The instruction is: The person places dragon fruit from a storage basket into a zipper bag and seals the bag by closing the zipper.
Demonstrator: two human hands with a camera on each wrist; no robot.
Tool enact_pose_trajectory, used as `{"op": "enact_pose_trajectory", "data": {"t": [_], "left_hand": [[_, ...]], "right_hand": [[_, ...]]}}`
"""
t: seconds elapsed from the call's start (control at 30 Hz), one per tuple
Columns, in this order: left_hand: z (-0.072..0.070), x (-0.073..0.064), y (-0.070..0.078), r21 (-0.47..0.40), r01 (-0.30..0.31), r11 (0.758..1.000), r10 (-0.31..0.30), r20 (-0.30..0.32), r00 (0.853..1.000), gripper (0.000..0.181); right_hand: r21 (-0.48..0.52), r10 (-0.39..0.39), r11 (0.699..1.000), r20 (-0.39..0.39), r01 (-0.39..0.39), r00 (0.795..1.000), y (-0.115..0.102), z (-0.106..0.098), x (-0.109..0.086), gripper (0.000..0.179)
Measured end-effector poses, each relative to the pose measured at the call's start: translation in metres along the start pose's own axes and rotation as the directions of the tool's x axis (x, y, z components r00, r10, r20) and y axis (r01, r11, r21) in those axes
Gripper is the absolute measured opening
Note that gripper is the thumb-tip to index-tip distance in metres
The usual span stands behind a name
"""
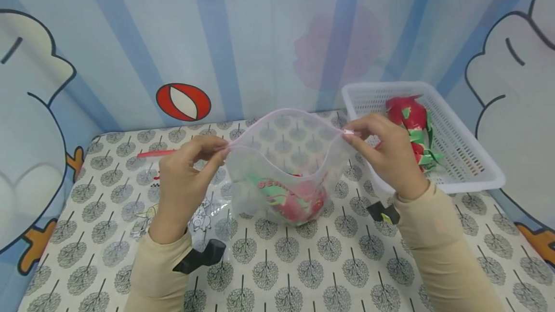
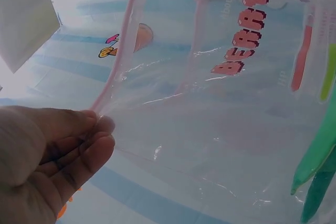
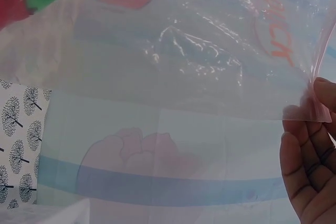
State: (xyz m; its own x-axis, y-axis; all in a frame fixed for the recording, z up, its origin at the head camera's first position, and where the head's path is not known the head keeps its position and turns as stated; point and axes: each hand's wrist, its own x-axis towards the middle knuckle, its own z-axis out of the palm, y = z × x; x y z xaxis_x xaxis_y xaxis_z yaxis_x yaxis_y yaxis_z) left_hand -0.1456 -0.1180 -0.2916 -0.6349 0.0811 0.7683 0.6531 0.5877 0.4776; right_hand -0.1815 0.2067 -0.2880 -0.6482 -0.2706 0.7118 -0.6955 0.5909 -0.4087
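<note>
A see-through zip bag (image 1: 247, 191) with a pink-edged mouth hangs between the hands, its mouth gaping. Pink "BERRY" lettering (image 2: 242, 32) is printed on its front. Inside, at the bottom, lies a red fruit with green leafy tips (image 1: 299, 203), dragon-fruit-like, partly blurred by the plastic. The left hand (image 1: 184, 184) pinches the left corner of the mouth between thumb and fingers. At the opposite corner, beside a small white slider (image 1: 348, 132), the right hand (image 1: 386, 150) pinches the bag's edge. Both corners are held above the table.
A white perforated basket (image 1: 472, 167) stands at the back right, holding similar red and green fruit (image 1: 407, 114), partly behind the right hand. Left of the bag, another clear bag with a red strip (image 1: 153, 153) lies flat on the tree-patterned cloth (image 1: 264, 273). A striped backdrop (image 1: 269, 37) rises behind.
</note>
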Motion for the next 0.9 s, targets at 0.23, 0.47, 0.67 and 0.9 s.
{"op": "enact_pose_trajectory", "data": {"t": [0.23,0.47,0.67,0.9], "left_hand": [[0.0,-0.001,-0.002,0.022,0.009,1.0,-0.009,0.03,1.0,0.019],[0.002,0.0,-0.003,0.02,-0.106,0.994,0.105,0.042,0.994,0.02],[0.003,0.0,-0.002,0.019,-0.105,0.994,0.104,0.047,0.994,0.019],[0.005,0.0,0.001,0.039,-0.115,0.993,0.112,0.072,0.991,0.016]], "right_hand": [[0.002,0.052,0.999,0.028,-0.052,0.998,0.001,-0.002,0.0,0.013],[0.006,0.064,0.998,0.05,-0.064,0.997,0.003,-0.004,0.0,0.014],[-0.02,0.08,0.997,0.097,-0.078,0.992,0.007,-0.008,0.0,0.015],[-0.075,0.083,0.995,0.162,-0.072,0.983,0.012,-0.014,0.001,0.017]]}}
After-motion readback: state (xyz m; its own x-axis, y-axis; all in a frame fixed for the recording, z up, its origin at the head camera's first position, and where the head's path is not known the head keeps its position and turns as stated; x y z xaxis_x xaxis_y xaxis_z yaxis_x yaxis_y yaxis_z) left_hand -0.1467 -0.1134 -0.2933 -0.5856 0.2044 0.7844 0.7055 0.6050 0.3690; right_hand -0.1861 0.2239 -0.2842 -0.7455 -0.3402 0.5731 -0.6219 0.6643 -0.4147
